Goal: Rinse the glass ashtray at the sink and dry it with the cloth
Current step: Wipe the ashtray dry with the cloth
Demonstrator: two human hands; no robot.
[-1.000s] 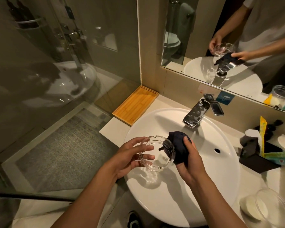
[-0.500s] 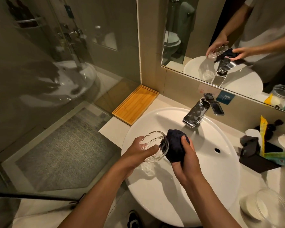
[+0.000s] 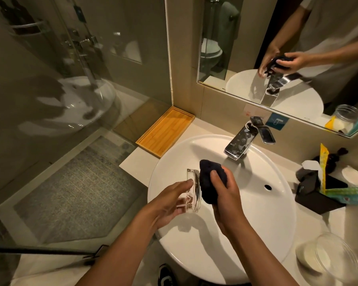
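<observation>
The person is holding the glass ashtray (image 3: pixel 193 190) on edge over the left part of the white sink (image 3: pixel 267 223), with its open face turned toward the dark cloth (image 3: pixel 212 182). The left hand (image 3: pixel 170 205) is cupping it from behind, fingers lying across the back and lower rim, thumb side hidden. The right hand (image 3: pixel 228 195) is bunching the cloth into a wad and pressing it against the ashtray's open face; the fingers are curled tight around the fabric. No water is running from the faucet (image 3: pixel 244 141), so the drying step seems to be in hand. The ashtray looks thick-walled and stiff, probably heavy for its size, and likely slick while any wet film remains; it would chip or shatter if dropped onto the basin. The safest purchase is probably across the rim, where the notches give the fingers something to catch. The cloth is soft and is conforming readily to the hollow.
</observation>
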